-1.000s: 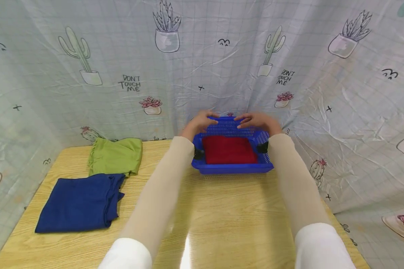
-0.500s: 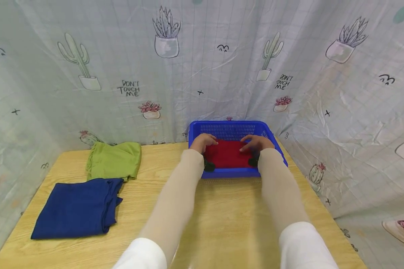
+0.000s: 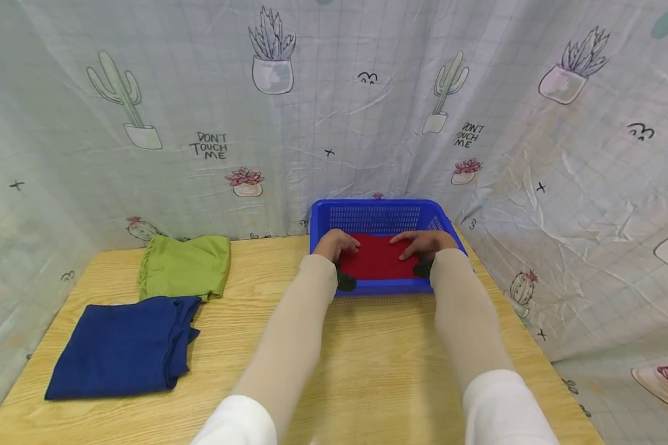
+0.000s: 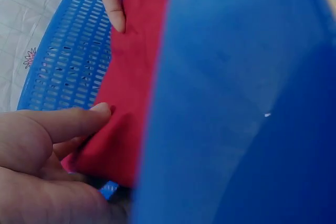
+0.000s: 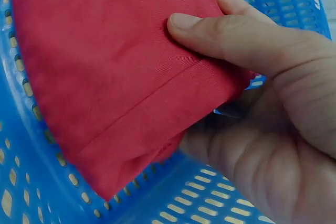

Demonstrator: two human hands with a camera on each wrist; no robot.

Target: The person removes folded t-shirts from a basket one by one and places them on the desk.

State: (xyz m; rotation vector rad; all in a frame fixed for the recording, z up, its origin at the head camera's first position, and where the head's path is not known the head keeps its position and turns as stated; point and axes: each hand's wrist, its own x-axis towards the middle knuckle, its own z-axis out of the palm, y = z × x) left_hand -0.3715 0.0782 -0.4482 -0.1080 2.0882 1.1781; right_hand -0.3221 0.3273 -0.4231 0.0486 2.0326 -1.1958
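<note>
A folded red cloth [image 3: 375, 256] lies in a blue plastic basket [image 3: 374, 218] at the back of the table. My left hand [image 3: 338, 243] grips its left end, one digit over the top and the others at its edge. In the left wrist view, the basket's near wall [image 4: 241, 87] hides part of the cloth. My right hand [image 3: 423, 243] holds the opposite end. The right wrist view shows the thumb [image 5: 210, 32] pressed on top of the cloth near a stitched hem, other fingers tucked under the edge.
To the left on the wooden table [image 3: 389, 371] lie a folded green cloth [image 3: 186, 266] and a folded navy cloth [image 3: 119, 349], their edges meeting. A cactus-print curtain [image 3: 334, 111] hangs right behind the basket and along both sides.
Both hands have come down from above the basket's far part to the red cloth and now hold its two ends. The green and navy cloths have stayed in place.
</note>
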